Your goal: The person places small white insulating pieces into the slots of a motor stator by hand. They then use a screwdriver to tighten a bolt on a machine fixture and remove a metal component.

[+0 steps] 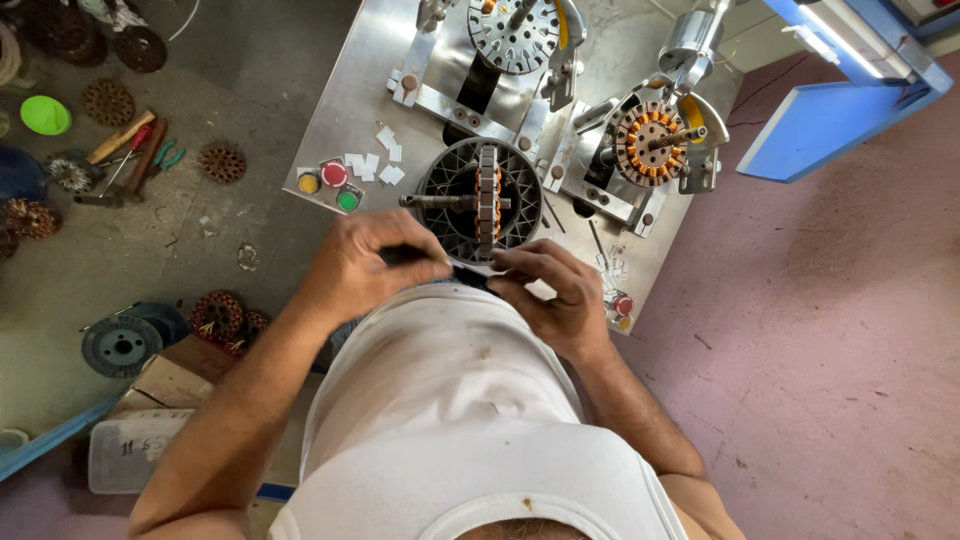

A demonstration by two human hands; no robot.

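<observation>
My left hand (375,262) is closed around a thin dark tool (405,255) close to my belly. My right hand (555,290) pinches something small at the near edge of a dark round holder (445,175); what it pinches is hidden by the fingers. A motor stator (487,200) on a steel shaft (430,201) stands on edge in that holder, just beyond both hands. Everything rests on a metal bench plate (350,100).
Two winding fixtures hold stators at the back: one bare (513,35), one with copper coils (652,142). Coloured push buttons (333,180) and white paper slips (378,160) lie left of the holder. On the floor at left are wound stators (220,162), hand tools (135,155), a wire spool (120,345), and boxes.
</observation>
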